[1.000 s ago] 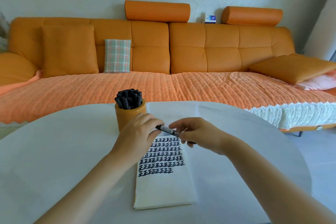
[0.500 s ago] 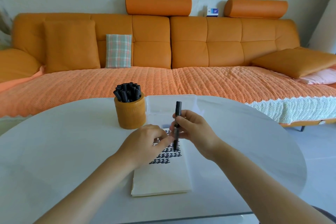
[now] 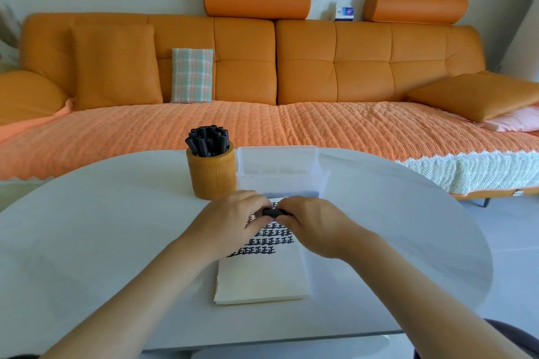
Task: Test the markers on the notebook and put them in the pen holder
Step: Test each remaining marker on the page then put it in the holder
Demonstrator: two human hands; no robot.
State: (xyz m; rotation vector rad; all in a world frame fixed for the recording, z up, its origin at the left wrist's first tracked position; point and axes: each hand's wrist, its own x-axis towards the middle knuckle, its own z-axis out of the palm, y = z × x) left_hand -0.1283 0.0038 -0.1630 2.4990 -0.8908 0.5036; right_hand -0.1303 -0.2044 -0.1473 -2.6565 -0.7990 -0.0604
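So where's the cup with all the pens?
In the head view, the orange pen holder stands on the table, left of the clear box, just beyond the left hand.

I held a black marker (image 3: pixel 272 212) level above the inked notebook (image 3: pixel 262 280); the orange pen holder (image 3: pixel 212 176) stood upright, packed.

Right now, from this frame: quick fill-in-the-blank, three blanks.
1. The left hand and right hand both grip one black ____ over the notebook.
2. The pen holder stands to the ____ of the clear plastic box.
3. Pen holder and sofa are both ____.
Missing: marker; left; orange.
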